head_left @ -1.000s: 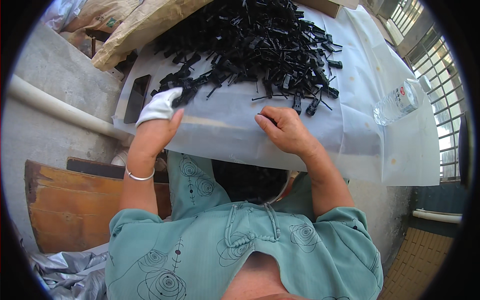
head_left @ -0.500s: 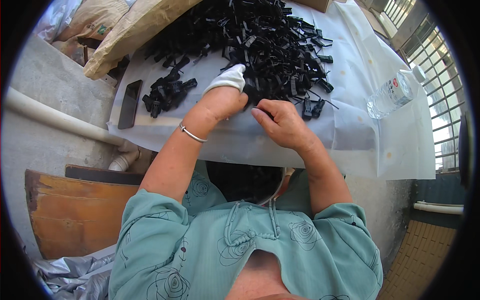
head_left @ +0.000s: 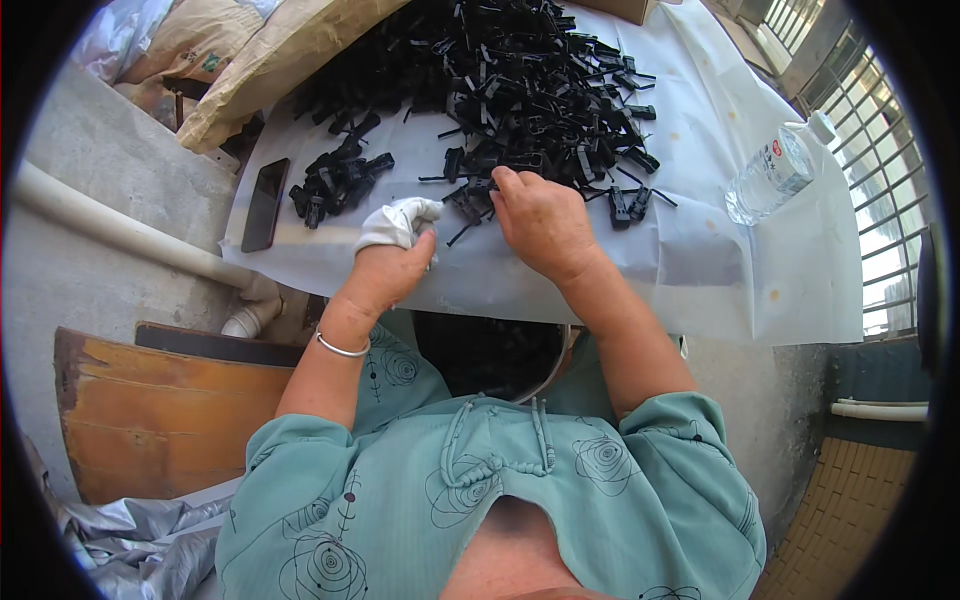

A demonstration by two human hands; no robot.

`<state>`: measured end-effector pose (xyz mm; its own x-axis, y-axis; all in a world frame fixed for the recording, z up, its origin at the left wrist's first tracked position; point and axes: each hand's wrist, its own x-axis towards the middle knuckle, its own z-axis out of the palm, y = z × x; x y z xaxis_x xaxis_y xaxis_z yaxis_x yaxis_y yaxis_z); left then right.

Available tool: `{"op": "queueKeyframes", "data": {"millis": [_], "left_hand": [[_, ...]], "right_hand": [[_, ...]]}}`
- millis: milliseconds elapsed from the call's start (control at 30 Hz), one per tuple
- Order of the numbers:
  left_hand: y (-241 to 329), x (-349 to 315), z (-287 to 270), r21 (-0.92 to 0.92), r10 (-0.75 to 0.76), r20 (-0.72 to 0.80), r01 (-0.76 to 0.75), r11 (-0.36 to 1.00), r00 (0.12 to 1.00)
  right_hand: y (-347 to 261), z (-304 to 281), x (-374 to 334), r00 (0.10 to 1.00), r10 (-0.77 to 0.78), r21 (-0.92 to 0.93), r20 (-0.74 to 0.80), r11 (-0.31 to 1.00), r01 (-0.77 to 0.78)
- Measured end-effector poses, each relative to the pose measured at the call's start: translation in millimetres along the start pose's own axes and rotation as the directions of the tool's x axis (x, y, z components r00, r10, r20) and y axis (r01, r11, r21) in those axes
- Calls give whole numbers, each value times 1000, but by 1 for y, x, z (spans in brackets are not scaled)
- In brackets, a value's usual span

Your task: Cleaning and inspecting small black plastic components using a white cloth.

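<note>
A large heap of small black plastic parts [head_left: 560, 110] with thin stems covers the far middle of the table. My right hand [head_left: 545, 220] is at the heap's near edge, its fingertips pinched on a black plastic part mostly hidden by the fingers. A few loose black parts [head_left: 465, 200] lie just left of those fingertips. My left hand [head_left: 392, 240], in a white glove that leaves the thumb bare, is curled closed above the near part of the table. Whatever is inside it, if anything, stays hidden. Left of the heap sits a smaller cluster of black parts [head_left: 335, 182].
White sheeting [head_left: 690, 270] covers the table. A phone [head_left: 265, 205] lies at its left edge, and a clear water bottle [head_left: 770, 175] on the right. Below the near edge, a round container [head_left: 490, 365] of dark contents stands between my knees. Brown paper [head_left: 260, 75] overhangs the far left.
My left hand has drawn back from the heap, toward me and to the left. My right hand has moved slightly forward to the heap's edge. Loose parts now show between the hands.
</note>
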<state>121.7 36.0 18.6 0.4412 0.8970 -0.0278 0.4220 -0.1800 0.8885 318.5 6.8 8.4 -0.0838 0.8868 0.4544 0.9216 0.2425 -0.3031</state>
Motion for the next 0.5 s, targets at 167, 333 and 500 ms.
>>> {"op": "queueKeyframes", "data": {"millis": [167, 333, 500], "left_hand": [[-13, 16, -18, 403, 340, -232, -228, 886, 911], [-18, 117, -117, 831, 49, -181, 126, 541, 982], [-13, 176, -137, 866, -362, -45, 217, 450, 931]], "right_hand": [[0, 6, 9, 986, 78, -152, 145, 987, -55], [4, 6, 4, 994, 78, -151, 77, 986, -65], [4, 10, -3, 998, -31, 17, 59, 999, 30]]}}
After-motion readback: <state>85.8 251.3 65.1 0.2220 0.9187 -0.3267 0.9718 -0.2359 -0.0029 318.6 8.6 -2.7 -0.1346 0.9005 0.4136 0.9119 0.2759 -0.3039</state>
